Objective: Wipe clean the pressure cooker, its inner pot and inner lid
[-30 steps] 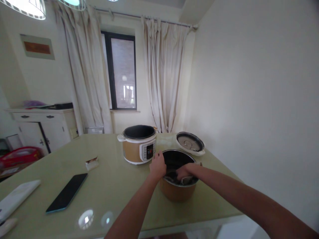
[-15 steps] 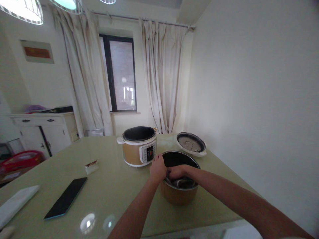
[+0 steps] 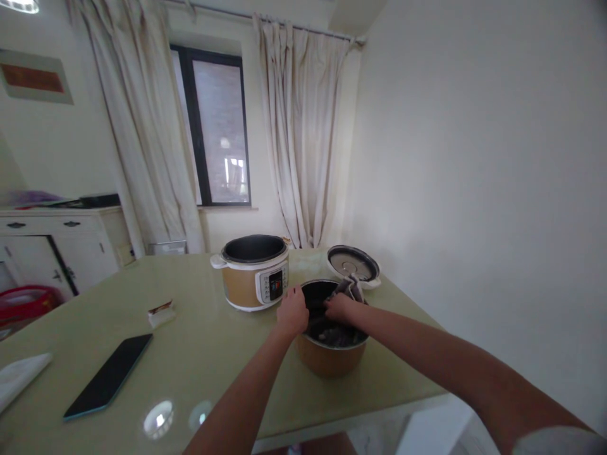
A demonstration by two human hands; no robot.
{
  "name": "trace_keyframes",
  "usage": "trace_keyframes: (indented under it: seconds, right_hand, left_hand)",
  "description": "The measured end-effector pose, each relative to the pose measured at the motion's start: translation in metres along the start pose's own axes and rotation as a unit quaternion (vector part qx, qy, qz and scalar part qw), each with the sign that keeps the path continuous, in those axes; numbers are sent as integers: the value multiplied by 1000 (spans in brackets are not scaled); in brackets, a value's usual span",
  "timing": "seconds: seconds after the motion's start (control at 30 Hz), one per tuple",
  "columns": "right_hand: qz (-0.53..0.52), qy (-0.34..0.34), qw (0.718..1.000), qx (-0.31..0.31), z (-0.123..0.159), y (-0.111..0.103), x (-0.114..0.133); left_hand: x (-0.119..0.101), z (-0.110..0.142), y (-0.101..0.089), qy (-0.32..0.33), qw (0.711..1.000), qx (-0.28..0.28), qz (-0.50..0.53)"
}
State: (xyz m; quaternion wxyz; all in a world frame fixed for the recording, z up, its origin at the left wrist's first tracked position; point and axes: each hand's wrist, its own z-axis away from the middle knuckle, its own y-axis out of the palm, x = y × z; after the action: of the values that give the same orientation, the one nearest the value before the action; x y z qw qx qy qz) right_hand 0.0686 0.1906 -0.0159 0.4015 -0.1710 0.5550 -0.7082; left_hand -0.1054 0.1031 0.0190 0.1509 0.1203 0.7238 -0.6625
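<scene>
A gold-coloured inner pot (image 3: 327, 359) with a dark inside stands on the pale green table (image 3: 203, 354). My left hand (image 3: 293, 311) is closed on the pot's left rim. My right hand (image 3: 339, 308) reaches into the pot from the right and is closed on a grey cloth (image 3: 349, 288), part of which sticks up over the far rim. Behind the pot stands a rice cooker body (image 3: 252, 272), open, with a control panel on its front. Its lid (image 3: 353, 265) lies upside down at the back right.
A dark phone (image 3: 109, 376) lies on the table at the left, with a small packet (image 3: 160, 313) beyond it and a white object (image 3: 19, 373) at the far left edge. A white cabinet (image 3: 57, 243) and curtained window (image 3: 215, 129) stand behind. A white wall is close on the right.
My right hand has moved from the pot's near side toward its far rim, dragging the cloth up so it pokes above the edge. The camera has shifted right and slightly down.
</scene>
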Motion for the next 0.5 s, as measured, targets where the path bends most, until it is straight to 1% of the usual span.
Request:
trace_keyframes:
  seconds: [0.07, 0.13, 0.23, 0.3, 0.33, 0.4, 0.5]
  right_hand:
    - [19, -35, 999, -18, -12, -6, -2]
    - [27, -85, 996, -29, -27, -13, -1]
    - [30, -172, 984, -22, -47, -19, 3]
    - [28, -211, 977, -14, -52, -21, 4]
    - [27, -220, 975, -15, -52, -21, 3]
    - [24, -210, 977, -24, -46, -20, -1]
    - [15, -142, 989, -37, -30, -16, -9]
  left_hand:
    - [-2, -1, 1, 1, 1000, -1, -4]
    - [-3, -1, 1, 5, 1000, -2, -10]
    - [-3, -3, 2, 14, 1000, -1, -12]
    - [-2, -4, 3, 19, 1000, 0, -10]
    - [-2, -4, 3, 21, 1000, 0, -9]
    - [-2, -4, 4, 23, 1000, 0, -9]
    - [-2, -3, 5, 18, 1000, -1, -11]
